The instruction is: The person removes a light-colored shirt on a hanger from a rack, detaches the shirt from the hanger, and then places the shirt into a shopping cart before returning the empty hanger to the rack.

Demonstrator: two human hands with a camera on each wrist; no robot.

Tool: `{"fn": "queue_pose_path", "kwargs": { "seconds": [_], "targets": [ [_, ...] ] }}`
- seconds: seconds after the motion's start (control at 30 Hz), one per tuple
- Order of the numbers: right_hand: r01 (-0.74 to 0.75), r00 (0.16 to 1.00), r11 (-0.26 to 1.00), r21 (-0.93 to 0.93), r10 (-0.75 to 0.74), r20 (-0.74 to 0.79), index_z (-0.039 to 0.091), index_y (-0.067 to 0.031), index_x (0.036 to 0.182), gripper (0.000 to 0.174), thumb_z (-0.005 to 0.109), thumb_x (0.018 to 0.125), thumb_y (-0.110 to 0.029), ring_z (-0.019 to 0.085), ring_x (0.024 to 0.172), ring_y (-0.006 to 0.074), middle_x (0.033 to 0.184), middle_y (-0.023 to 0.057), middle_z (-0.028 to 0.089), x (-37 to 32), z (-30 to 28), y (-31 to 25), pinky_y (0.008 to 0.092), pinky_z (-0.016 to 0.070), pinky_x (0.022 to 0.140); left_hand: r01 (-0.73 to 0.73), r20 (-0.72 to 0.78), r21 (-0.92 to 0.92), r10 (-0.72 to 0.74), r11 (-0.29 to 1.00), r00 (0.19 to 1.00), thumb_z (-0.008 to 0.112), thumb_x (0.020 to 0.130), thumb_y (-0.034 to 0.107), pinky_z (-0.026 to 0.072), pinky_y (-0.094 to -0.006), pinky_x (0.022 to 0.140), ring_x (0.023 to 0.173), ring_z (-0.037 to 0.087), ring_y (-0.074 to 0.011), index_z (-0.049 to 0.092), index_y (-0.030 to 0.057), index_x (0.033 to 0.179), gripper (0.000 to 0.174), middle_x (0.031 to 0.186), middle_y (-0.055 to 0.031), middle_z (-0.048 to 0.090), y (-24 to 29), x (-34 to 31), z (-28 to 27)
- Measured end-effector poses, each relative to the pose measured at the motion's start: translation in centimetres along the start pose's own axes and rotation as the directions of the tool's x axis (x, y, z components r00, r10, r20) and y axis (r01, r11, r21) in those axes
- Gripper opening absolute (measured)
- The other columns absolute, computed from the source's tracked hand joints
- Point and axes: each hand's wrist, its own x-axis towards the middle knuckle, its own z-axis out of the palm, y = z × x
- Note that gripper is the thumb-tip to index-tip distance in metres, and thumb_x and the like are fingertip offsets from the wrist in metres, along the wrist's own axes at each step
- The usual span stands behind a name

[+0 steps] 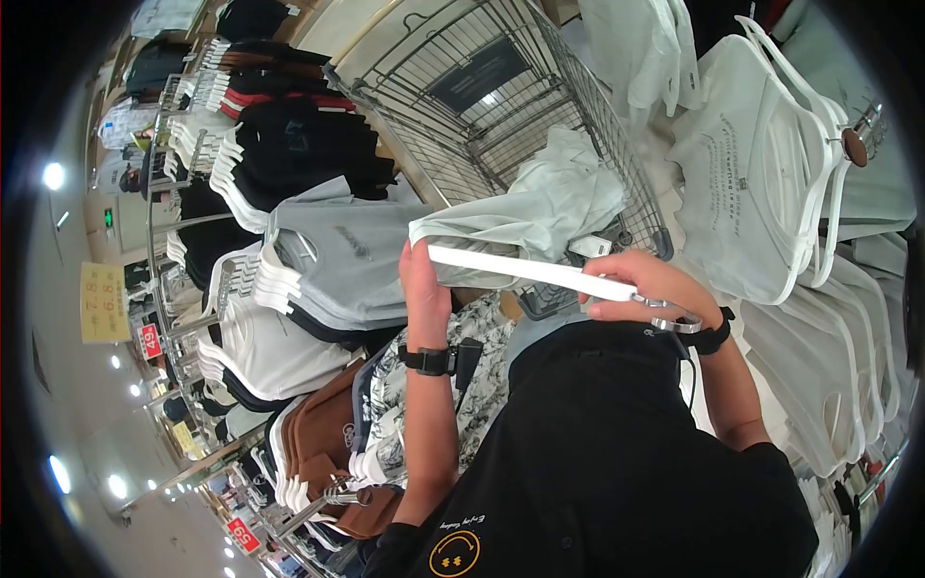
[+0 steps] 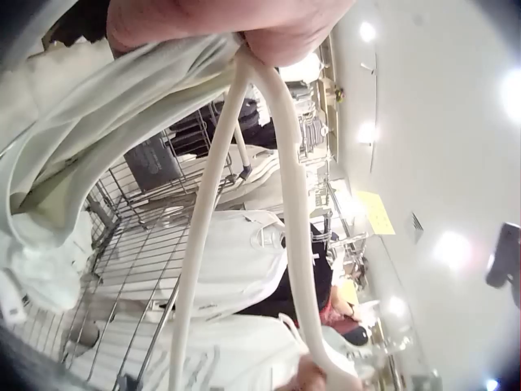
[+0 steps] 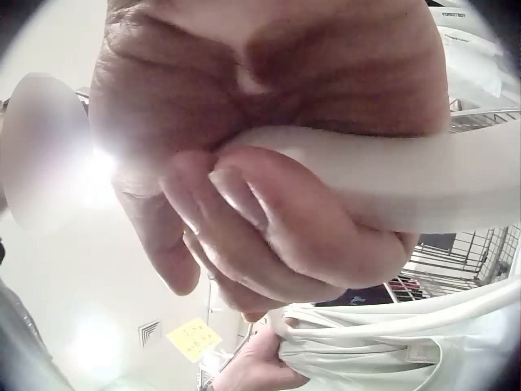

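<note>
A white clothes hanger spans between both hands, its metal hook by the right wrist. My right hand grips one end of it; in the right wrist view the fingers curl round the white plastic. My left hand pinches the far end together with fabric of a pale shirt. That shirt hangs crumpled from the left fingers into the shopping cart. Seen from the left wrist, the hanger's two bars meet in a point under the left hand.
Beside the cart, a white tag lies against the shirt. Racks of grey shirts, black shirts and brown shirts stand on the left. More white shirts hang close on the right, near a rail end knob.
</note>
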Motion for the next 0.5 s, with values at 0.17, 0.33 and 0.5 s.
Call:
{"fn": "queue_pose_path", "kwargs": {
  "seconds": [0.17, 0.33, 0.5],
  "targets": [
    [0.055, 0.998, 0.996, -0.069, -0.056, -0.004, 0.064, -0.002, 0.105, 0.032, 0.072, 0.09, -0.028, 0.06, 0.072, 0.0187, 0.082, 0.0072, 0.064, 0.2, 0.7, -0.6, 0.0315, 0.0455, 0.067, -0.168, -0.082, 0.216, 0.189, 0.962, 0.979, 0.053, 0.098, 0.011, 0.0501, -0.0317, 0.094, 0.109, 0.063, -0.0187, 0.052, -0.0012, 0.135, 0.04, 0.127, -0.0129, 0.062, -0.7, 0.6, 0.4],
    [0.048, 0.997, 0.994, -0.095, -0.053, -0.052, 0.062, -0.0026, 0.101, 0.033, 0.07, 0.092, -0.033, 0.061, 0.07, 0.0246, 0.08, 0.0102, 0.063, 0.8, 1.9, 0.2, 0.0351, 0.0467, 0.065, -0.412, 0.176, 0.493, 0.375, 0.766, 0.91, 0.056, 0.088, -0.004, 0.0486, -0.0279, 0.092, 0.105, 0.061, -0.0143, 0.047, 0.003, 0.147, 0.06, 0.125, -0.011, 0.063, -0.4, -2.6, 4.2],
    [0.0, 0.997, 0.997, -0.078, -0.006, -0.075, 0.059, -0.0005, 0.105, 0.037, 0.072, 0.09, -0.032, 0.063, 0.075, 0.0313, 0.083, 0.0141, 0.065, 1.7, 3.0, 0.3, 0.0387, 0.0479, 0.067, -0.453, 0.46, 0.576, 0.189, 0.68, 0.868, 0.056, 0.088, -0.007, 0.0478, -0.0274, 0.093, 0.101, 0.061, -0.0137, 0.04, 0.0071, 0.153, 0.069, 0.122, -0.008, 0.064, -1.5, -7.2, 7.8]
  ]
}}
